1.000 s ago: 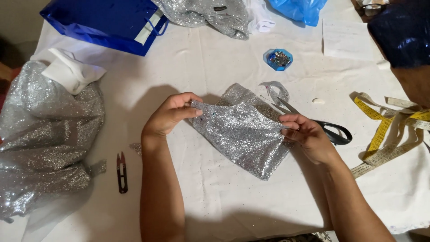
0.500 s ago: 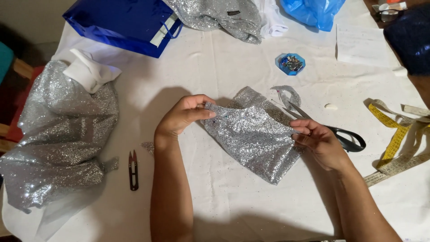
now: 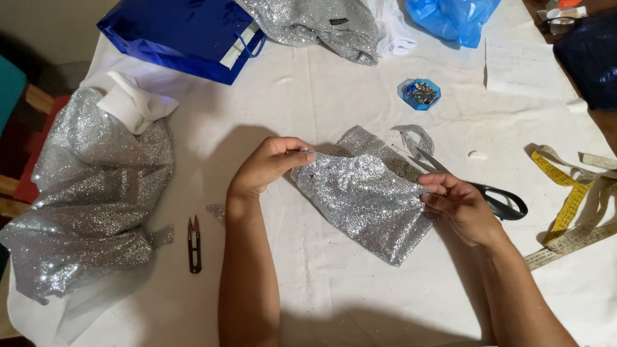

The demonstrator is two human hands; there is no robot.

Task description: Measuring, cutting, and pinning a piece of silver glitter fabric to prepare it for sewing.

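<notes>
1 view, from the head camera, looking down on a table under a white cloth (image 3: 321, 103).

Item 1: small piece of silver glitter fabric (image 3: 369, 199), lying at the middle of the table and partly lifted at its top edge, held between both hands. Judged light, soft and limp; it will sag wherever unsupported, and the glitter face looks rough rather than slippery. Best taken by pinching the edges or corners, as is done here.

Item 2: left hand (image 3: 270, 164), fingers closed in a pinch on the upper left corner of the piece.

Item 3: right hand (image 3: 459, 205), thumb and fingers pinched together on the right edge of the piece.

Item 4: black-handled scissors (image 3: 495, 199), flat on the cloth just behind the right hand, blades pointing toward the piece.

Item 5: small thread snips (image 3: 194, 243), left of the left forearm, apart from it.

Item 6: large heap of the same silver fabric (image 3: 96, 199) at the left table edge, with a folded white cloth (image 3: 135, 103) on top.

Item 7: blue dish of pins (image 3: 420, 94), beyond the piece.

Item 8: yellow tape measure (image 3: 569, 205), coiled loosely at the right.

Item 9: shiny blue bag (image 3: 180, 35), far left corner; more silver fabric beside it.

Item 10: blue plastic bag (image 3: 453, 16), far edge.

Item 11: sheet of paper (image 3: 524, 67), far right.
</notes>
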